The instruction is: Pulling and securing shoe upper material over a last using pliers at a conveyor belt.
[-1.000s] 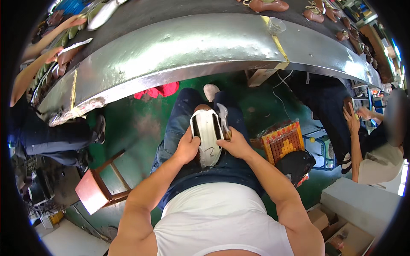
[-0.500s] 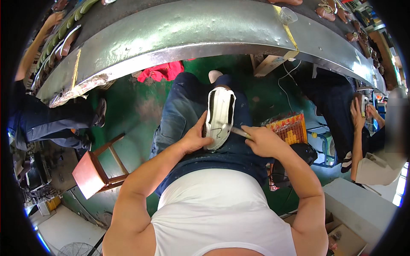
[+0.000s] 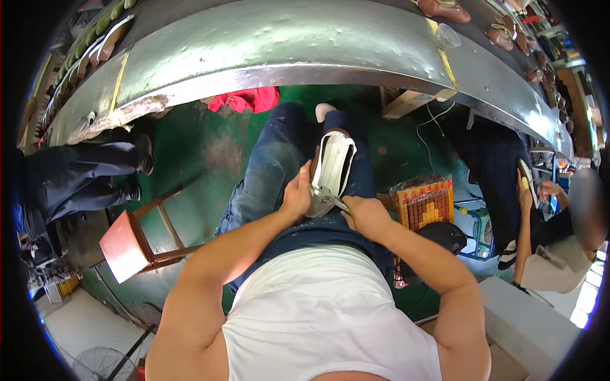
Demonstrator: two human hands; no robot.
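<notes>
A shoe (image 3: 333, 166) lies on my lap with its underside up, showing a white bottom inside a pale raised rim and brown upper at its far end. My left hand (image 3: 296, 195) is closed around its near left side. In my right hand (image 3: 367, 216) is a slim, greyish hand tool (image 3: 337, 202), gripped at its near end. Its tip points left onto the near end of the shoe, close to my left fingers. The exact kind of tool cannot be made out.
A metal-covered bench (image 3: 279, 47) curves across the far side, with brown shoes (image 3: 445, 9) on it. A wooden stool (image 3: 130, 244) stands left, a beaded seat mat (image 3: 424, 202) right. A red cloth (image 3: 244, 100) lies under the bench. Co-workers (image 3: 559, 247) sit on both sides.
The shoe has tilted slightly. My right hand has moved left and a little nearer to me, and the tool now meets the shoe's near end. My left hand has shifted slightly.
</notes>
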